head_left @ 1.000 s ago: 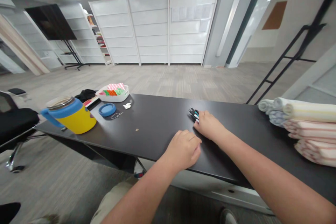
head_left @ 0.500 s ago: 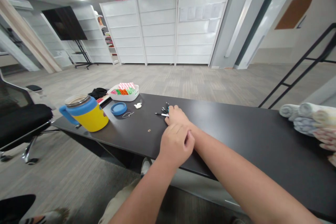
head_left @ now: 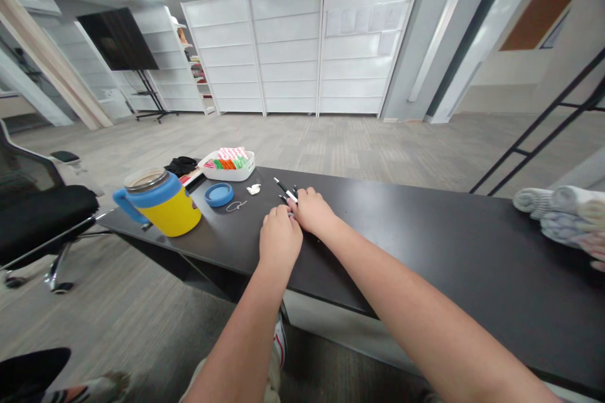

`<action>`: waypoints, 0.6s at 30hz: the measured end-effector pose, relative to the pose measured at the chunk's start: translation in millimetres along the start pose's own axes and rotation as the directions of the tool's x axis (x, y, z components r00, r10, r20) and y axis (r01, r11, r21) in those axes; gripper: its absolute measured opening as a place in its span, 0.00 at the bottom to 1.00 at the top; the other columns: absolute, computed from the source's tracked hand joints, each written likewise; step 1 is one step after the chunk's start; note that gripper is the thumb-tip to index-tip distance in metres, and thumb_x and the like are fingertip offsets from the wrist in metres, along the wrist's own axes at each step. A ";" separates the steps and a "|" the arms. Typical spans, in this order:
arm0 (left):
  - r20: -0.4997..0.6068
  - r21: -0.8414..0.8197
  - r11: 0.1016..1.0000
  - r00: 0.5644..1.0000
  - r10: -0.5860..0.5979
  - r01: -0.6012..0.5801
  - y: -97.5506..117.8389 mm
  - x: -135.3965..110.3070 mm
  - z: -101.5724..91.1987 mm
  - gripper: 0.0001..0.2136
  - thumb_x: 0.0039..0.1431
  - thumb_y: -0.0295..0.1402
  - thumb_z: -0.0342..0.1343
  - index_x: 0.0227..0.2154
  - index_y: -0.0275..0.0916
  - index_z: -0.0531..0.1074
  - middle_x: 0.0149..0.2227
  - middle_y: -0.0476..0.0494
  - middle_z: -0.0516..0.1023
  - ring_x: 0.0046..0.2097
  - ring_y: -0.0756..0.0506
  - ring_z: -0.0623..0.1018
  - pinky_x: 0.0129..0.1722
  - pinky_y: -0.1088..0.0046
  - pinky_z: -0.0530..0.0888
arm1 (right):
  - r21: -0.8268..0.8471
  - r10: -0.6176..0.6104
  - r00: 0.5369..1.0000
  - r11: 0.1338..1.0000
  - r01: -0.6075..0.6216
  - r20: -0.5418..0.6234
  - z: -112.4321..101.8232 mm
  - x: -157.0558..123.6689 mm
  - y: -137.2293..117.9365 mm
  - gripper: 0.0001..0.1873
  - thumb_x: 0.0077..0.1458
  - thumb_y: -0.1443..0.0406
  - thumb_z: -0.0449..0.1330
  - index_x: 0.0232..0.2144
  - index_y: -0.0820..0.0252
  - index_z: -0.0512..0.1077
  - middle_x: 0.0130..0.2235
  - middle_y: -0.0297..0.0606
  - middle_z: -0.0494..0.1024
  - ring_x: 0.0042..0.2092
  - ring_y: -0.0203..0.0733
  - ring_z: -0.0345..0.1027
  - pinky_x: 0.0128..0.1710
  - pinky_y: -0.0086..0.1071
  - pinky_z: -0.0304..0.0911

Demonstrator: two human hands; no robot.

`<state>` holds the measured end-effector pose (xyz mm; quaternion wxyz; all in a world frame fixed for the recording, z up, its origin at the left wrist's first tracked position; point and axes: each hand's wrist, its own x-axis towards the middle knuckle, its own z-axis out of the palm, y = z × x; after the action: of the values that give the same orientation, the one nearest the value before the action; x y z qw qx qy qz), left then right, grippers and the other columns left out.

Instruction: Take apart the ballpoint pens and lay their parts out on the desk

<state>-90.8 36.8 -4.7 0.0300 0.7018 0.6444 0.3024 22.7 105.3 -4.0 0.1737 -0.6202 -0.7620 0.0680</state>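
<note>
Several pens point(head_left: 286, 191), black and white, stick out as a loose bundle between my hands, low over the black table. My right hand point(head_left: 312, 211) is closed around the bundle from the right, its fingers bent over the pens. Close beside it on the left, my left hand point(head_left: 280, 236) is curled with its fingertips at the bundle's near end. The palms and the lower part of the pens are hidden. A crumpled white tissue point(head_left: 254, 189) and a thin looped cord point(head_left: 235, 206) lie left of the pens.
A big yellow-and-blue mug point(head_left: 172, 211) stands on the left of the table point(head_left: 401, 227), near a blue lid point(head_left: 219, 194). Behind are a white basket point(head_left: 243, 172) of colourful packets and a black cloth item point(head_left: 181, 165). Rolled towels point(head_left: 567, 214) lie at right; an office chair point(head_left: 42, 201) stands left.
My left hand has moved left and forward, from over my right wrist to the pens. The pens now point up and away instead of lying sideways. The view has shifted slightly.
</note>
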 end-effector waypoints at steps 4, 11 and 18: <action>0.024 -0.017 0.995 0.995 0.095 -0.095 11.2 -5.3 3.9 0.07 0.65 0.30 0.55 0.45 0.39 0.71 0.45 0.37 0.76 0.49 0.37 0.77 0.52 0.58 0.73 | 0.066 0.010 0.996 0.998 -0.004 -0.085 -22.9 -11.0 9.2 0.23 0.74 0.54 0.45 0.49 0.64 0.73 0.51 0.53 0.76 0.52 0.53 0.71 0.55 0.41 0.62; 0.139 -0.076 0.963 0.954 0.265 -0.257 18.6 -13.3 24.6 0.23 0.59 0.44 0.66 0.53 0.41 0.70 0.59 0.34 0.70 0.60 0.32 0.72 0.61 0.51 0.70 | 0.342 0.136 0.973 0.937 -0.065 -0.188 -71.8 -97.9 53.4 0.13 0.72 0.60 0.47 0.45 0.54 0.71 0.34 0.34 0.79 0.35 0.42 0.73 0.36 0.31 0.60; -0.027 -0.319 0.885 0.937 0.349 -0.339 70.5 -44.0 18.9 0.17 0.74 0.42 0.45 0.46 0.39 0.75 0.55 0.34 0.76 0.62 0.34 0.71 0.67 0.47 0.62 | 0.596 0.353 0.933 0.763 -0.249 -0.063 -84.2 -266.8 77.4 0.16 0.72 0.49 0.50 0.37 0.52 0.64 0.26 0.26 0.68 0.28 0.39 0.65 0.29 0.30 0.52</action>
<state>-19.0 -9.0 -6.6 0.0987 0.7953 0.4517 0.3920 168.9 -145.5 1.6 0.4054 -0.6555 -0.5771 0.2700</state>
